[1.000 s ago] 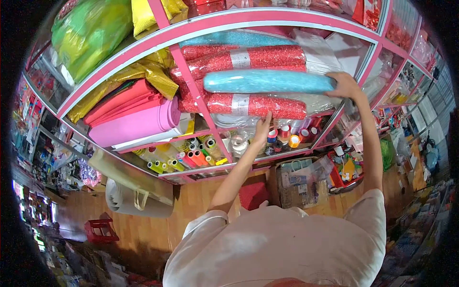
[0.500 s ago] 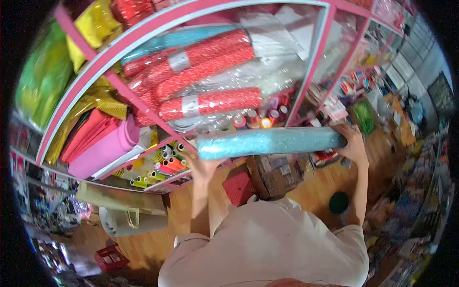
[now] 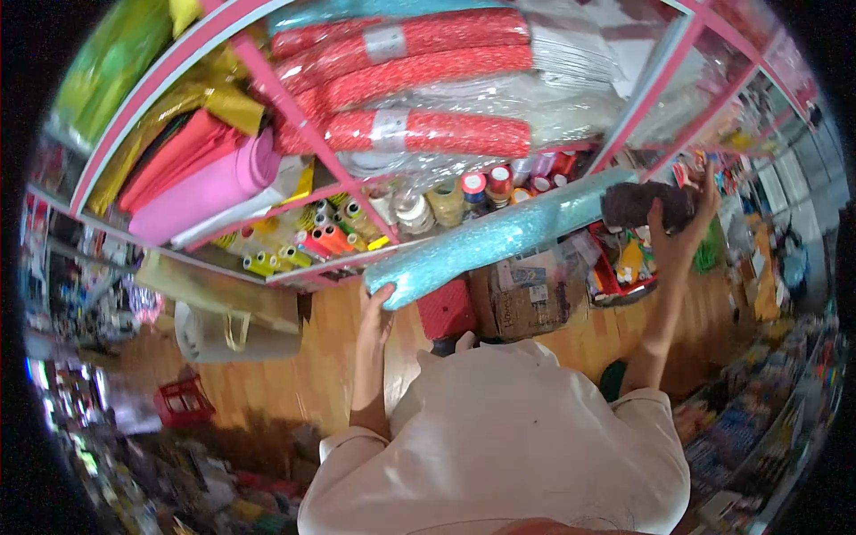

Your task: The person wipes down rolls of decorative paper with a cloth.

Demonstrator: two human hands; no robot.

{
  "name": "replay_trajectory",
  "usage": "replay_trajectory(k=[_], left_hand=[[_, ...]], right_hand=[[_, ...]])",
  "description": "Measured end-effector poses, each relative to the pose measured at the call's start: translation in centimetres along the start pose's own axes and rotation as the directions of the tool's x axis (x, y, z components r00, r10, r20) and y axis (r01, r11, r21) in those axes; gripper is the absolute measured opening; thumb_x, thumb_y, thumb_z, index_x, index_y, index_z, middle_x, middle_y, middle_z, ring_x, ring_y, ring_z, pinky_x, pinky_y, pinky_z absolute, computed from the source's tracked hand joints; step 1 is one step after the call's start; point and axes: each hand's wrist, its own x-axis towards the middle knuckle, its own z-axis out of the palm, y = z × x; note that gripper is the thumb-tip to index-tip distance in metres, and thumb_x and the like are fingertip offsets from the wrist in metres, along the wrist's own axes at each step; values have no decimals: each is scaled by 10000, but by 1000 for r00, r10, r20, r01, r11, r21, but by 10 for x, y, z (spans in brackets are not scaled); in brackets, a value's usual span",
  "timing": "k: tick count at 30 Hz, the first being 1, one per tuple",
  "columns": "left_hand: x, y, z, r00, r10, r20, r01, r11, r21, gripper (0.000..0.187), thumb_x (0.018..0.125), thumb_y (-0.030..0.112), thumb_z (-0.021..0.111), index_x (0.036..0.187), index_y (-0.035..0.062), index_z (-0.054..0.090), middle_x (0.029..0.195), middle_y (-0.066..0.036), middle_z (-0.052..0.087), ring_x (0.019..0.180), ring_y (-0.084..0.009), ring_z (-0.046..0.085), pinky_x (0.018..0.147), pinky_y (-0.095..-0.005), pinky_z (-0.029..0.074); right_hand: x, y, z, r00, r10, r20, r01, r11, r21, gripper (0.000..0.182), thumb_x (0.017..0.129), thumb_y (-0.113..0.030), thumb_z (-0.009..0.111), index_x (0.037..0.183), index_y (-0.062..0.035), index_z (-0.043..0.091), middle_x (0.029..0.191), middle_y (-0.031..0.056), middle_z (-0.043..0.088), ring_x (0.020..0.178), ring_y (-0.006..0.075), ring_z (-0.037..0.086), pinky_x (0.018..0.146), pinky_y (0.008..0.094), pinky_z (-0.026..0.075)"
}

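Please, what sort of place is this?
Probably a craft or wrapping supply shop, or its storeroom: red rolls in clear wrap fill a shelf, colourful spools stand below, and a blue roll is being held.

- Likely a craft-supply shop or its stockroom.
- Pink-framed shelving (image 3: 332, 163) packed with plastic-wrapped red rolls (image 3: 455, 132), a pink roll (image 3: 205, 194) and spools (image 3: 473, 187).
- Cardboard box (image 3: 528, 301) on wood-look floor (image 3: 334, 330).

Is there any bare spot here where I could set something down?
Yes, wooden floor shows between the small red stool and the beige shirt; a smaller patch lies between the cardboard box and the right forearm. The shelf is crowded: red wrapped rolls above closely packed spools.
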Motion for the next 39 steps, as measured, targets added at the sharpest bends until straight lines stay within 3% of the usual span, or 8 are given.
replay_trajectory(k=[2,6,12,15,23,32,37,39], left_hand=[[-16,10,21,995,59,84,-64,996,61,725,707,190,734,1312,16,375,1231,-116,501,1142,-234,502,959,-372,428],[-23,-11,18,999,42,29,-43,999,12,731,721,235,715,1330,52,354,1273,-120,464,1199,-253,457,1001,-403,395],[-33,-19,32,990,104,98,-108,993,38,674,745,158,721,1309,9,385,1235,-119,500,1144,-217,500,969,-362,415],[-32,-23,29,996,40,-84,-49,993,-107,695,749,173,700,1334,16,360,1266,-120,474,1178,-220,474,989,-366,412],[-30,-17,13,998,46,-39,-53,980,-192,756,711,267,703,1324,24,335,1287,-139,461,1184,-287,488,933,-429,498],[-16,-32,41,999,-45,-12,43,993,-114,584,797,246,627,1294,51,390,1266,-95,477,1146,-237,506,914,-388,482],[-16,-9,29,993,-112,-36,107,986,-129,527,831,257,567,1298,80,401,1246,-71,520,1144,-223,507,985,-403,401],[-20,7,29,995,-46,-89,34,991,-129,531,827,266,566,1296,75,406,1238,-72,528,1144,-226,507,986,-409,398]], right_hand=[[-25,-8,46,943,191,-271,-174,981,87,695,683,-42,712,1303,-16,398,1321,213,407,1171,367,436,1001,445,322],[-77,-52,140,929,171,327,-279,906,319,397,737,78,564,1118,-31,541,1240,164,516,1227,380,410,1069,464,245],[-118,-155,147,718,-571,398,155,688,709,503,716,-24,552,1217,-26,500,1414,140,384,1264,331,400,1047,505,279],[-100,-146,148,701,-585,407,398,795,457,668,621,-96,669,1261,-29,491,1401,126,412,1277,295,407,1050,484,291],[-29,-8,114,999,5,42,-14,974,227,571,624,-40,649,1170,-3,485,1364,166,428,1277,390,369,1103,548,134],[-94,-136,151,808,-471,354,212,794,570,620,720,-337,704,1219,-53,469,1407,182,364,1321,411,289,1095,555,157],[-63,-128,92,814,-424,397,237,867,440,940,629,-488,755,1376,-77,360,1427,189,309,1340,405,246,1067,613,122],[-78,-87,79,964,-233,126,178,921,346,609,731,-379,687,1199,-45,489,1331,248,362,1219,389,375,1005,541,267]])
